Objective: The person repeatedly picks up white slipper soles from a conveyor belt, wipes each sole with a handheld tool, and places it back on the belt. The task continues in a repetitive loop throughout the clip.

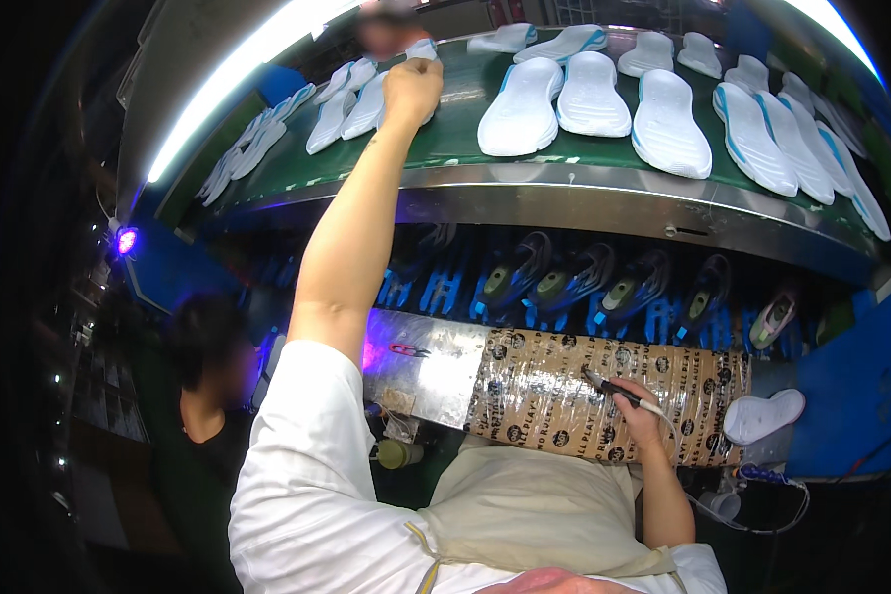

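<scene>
My left arm stretches up to the green conveyor belt. There my left hand has its fingers closed on a white shoe sole, most of which the hand hides. Low over the workbench, my right hand grips a corded pen-shaped tool with a dark and white handle and a narrow metal tip. The tip points up and left, above a pad of printed brown tape. Right of the pad lies a single white sole.
Several white soles with blue edges lie along the belt. Beneath its metal edge, shoe uppers stand on a blue rack. Red-handled snips rest on the metal bench. A person is at the left.
</scene>
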`<state>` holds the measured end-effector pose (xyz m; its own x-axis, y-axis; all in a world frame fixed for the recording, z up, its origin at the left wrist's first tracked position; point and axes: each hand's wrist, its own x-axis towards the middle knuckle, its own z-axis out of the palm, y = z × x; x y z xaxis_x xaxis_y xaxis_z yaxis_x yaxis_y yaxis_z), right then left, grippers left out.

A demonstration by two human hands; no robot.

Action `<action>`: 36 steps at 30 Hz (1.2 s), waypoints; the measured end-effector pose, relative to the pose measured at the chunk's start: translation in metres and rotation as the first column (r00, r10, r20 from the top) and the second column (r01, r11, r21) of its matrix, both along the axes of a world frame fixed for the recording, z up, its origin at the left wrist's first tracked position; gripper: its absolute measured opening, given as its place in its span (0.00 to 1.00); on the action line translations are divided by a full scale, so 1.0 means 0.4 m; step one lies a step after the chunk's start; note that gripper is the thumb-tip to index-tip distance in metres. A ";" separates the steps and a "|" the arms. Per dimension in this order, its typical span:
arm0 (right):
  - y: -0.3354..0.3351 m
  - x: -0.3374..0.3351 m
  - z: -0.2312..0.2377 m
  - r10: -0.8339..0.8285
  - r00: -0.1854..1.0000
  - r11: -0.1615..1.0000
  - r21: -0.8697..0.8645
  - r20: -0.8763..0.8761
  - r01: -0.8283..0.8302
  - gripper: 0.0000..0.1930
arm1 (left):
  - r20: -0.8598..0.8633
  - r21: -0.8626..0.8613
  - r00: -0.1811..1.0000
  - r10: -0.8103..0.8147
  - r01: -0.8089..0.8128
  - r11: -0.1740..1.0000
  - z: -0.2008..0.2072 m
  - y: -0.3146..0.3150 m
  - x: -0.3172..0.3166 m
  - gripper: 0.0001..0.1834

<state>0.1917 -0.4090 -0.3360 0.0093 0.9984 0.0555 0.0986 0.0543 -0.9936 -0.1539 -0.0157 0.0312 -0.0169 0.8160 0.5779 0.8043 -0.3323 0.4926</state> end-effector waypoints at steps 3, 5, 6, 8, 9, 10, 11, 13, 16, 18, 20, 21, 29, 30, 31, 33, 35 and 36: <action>-0.002 0.000 -0.007 0.001 1.000 1.000 -0.001 0.002 -0.001 0.16 | -0.586 0.134 0.767 0.261 -0.226 0.965 -0.069 0.022 -0.092 0.15; -0.002 -0.002 -0.014 -0.008 1.000 1.000 0.018 -0.013 0.009 0.15 | -0.585 -0.003 0.811 0.009 -0.013 1.000 -0.050 -0.012 -0.132 0.15; 0.000 -0.004 -0.010 -0.007 1.000 1.000 0.024 -0.015 0.007 0.15 | -0.572 -0.071 0.812 -0.116 0.092 0.993 -0.037 -0.041 -0.142 0.16; -0.001 -0.008 0.006 -0.002 1.000 1.000 0.022 -0.014 0.003 0.15 | -0.615 -0.092 0.775 -0.144 0.111 0.990 -0.021 -0.105 -0.149 0.16; -0.001 -0.009 0.017 0.004 1.000 1.000 -0.025 -0.001 -0.004 0.15 | -0.608 -0.127 0.773 -0.182 0.132 0.983 -0.009 -0.137 -0.169 0.15; -0.003 -0.009 0.003 -0.005 0.999 0.999 -0.038 -0.033 0.004 0.14 | -0.597 -0.156 0.770 -0.226 0.165 0.974 0.010 -0.162 -0.172 0.15; -0.003 -0.009 -0.006 -0.023 1.000 1.000 0.012 0.002 0.023 0.14 | -0.449 -0.293 0.852 -0.270 0.145 0.945 0.042 -0.208 -0.151 0.14; -0.002 -0.012 0.000 -0.021 0.999 0.999 0.048 0.029 0.020 0.15 | -0.059 -0.488 0.990 -0.128 0.083 0.869 0.077 -0.247 -0.176 0.16; 0.003 -0.017 0.023 0.004 1.000 1.000 0.019 0.003 -0.004 0.16 | -0.447 0.055 0.836 0.319 -0.330 0.942 -0.002 -0.214 -0.224 0.36; 0.005 -0.023 0.032 -0.011 0.999 1.000 0.014 -0.032 0.011 0.16 | -0.499 0.105 0.765 0.407 -0.413 0.905 -0.127 -0.170 -0.235 0.38; -0.001 -0.019 0.014 -0.059 0.998 0.997 0.055 -0.029 0.061 0.16 | -0.381 0.017 0.869 0.316 -0.336 0.942 -0.096 -0.216 -0.191 0.41; 0.003 -0.023 0.017 -0.068 0.997 0.995 0.075 -0.032 0.070 0.16 | -0.330 0.017 0.902 0.277 -0.287 0.958 -0.090 -0.240 -0.196 0.40; 0.001 -0.060 0.150 -0.156 0.909 0.986 -0.012 -0.387 0.164 0.13 | 0.675 -0.063 0.706 -0.213 0.343 0.937 -0.246 -0.552 -0.139 0.24; 0.004 -0.065 0.170 -0.148 0.884 0.987 -0.015 -0.444 0.158 0.13 | 0.769 -0.039 0.602 -0.217 0.383 0.923 -0.311 -0.590 -0.127 0.21; 0.005 -0.076 0.198 -0.137 0.845 0.989 -0.030 -0.517 0.142 0.14 | 0.874 -0.104 0.470 -0.126 0.434 0.895 -0.366 -0.634 -0.110 0.25; 0.006 -0.088 0.241 -0.065 0.818 0.997 -0.013 -0.571 0.070 0.14 | 0.992 0.067 0.018 -0.123 0.756 0.651 -0.482 -0.702 -0.084 0.33; 0.011 -0.111 0.283 0.000 0.842 1.000 0.006 -0.539 0.004 0.15 | 0.962 0.197 -0.270 0.044 0.793 0.577 -0.565 -0.776 -0.021 0.40; 0.013 -0.125 0.304 0.023 0.871 1.000 -0.006 -0.490 -0.029 0.15 | 0.965 0.230 -0.262 -0.017 0.811 0.539 -0.588 -0.791 0.002 0.42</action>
<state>0.1416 -0.4040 -0.2142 0.0061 0.9993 0.0377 -0.4022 0.0370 -0.9148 -0.1529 -0.3320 -0.2040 0.3633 0.9266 0.0976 -0.7382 0.2223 0.6370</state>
